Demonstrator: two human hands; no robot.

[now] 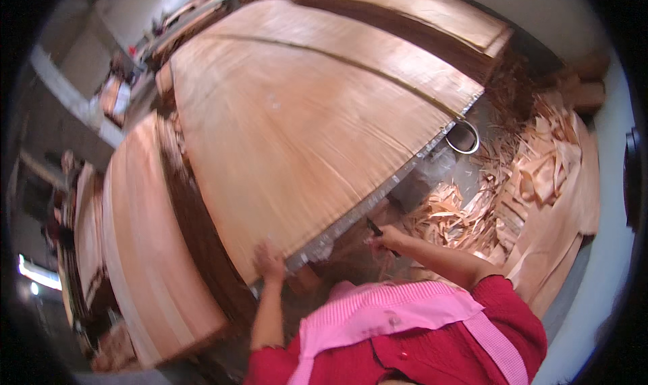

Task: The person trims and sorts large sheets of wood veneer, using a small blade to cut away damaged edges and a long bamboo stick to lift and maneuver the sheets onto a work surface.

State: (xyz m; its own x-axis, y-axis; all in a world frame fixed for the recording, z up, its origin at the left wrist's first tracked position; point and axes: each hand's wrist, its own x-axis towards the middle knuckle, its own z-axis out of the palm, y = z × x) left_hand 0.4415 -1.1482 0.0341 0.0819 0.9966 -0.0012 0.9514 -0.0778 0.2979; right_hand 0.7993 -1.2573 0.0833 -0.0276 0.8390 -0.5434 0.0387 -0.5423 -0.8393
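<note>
Veneer sheet point(297, 128), thin, pale orange-brown wood with fine lengthwise grain, fills the centre of the view and lies on top of a stack on the bench. Its near edge point(364, 206) runs from 5 o'clock toward 2 o'clock and looks frayed and grey-white. No packages, labels or signs can be made out; small coloured objects at 11 o'clock are too blurred to identify.

Left hand point(270, 262), at 6 o'clock, rests on the near corner of the sheet with fingers spread flat over the edge, not closed around anything. Right hand point(386, 239), just right of centre at 5 o'clock, is closed around a slim dark tool point(375, 228) whose tip points up at the underside of the sheet edge; the kind of tool cannot be told.

Second veneer stack point(145, 250) stands at 8 o'clock, its dark layered side showing. Third stack point(412, 13) at 1 o'clock is cut off by the rim. Pile of curled veneer offcuts point(513, 189) lies at 3 o'clock. Metal ring point(463, 137), round and shiny, sits just below the far right corner of the sheet, partly hidden. Bench beneath is concealed. Red and pink knitted sleeves fill the lower edge.
</note>
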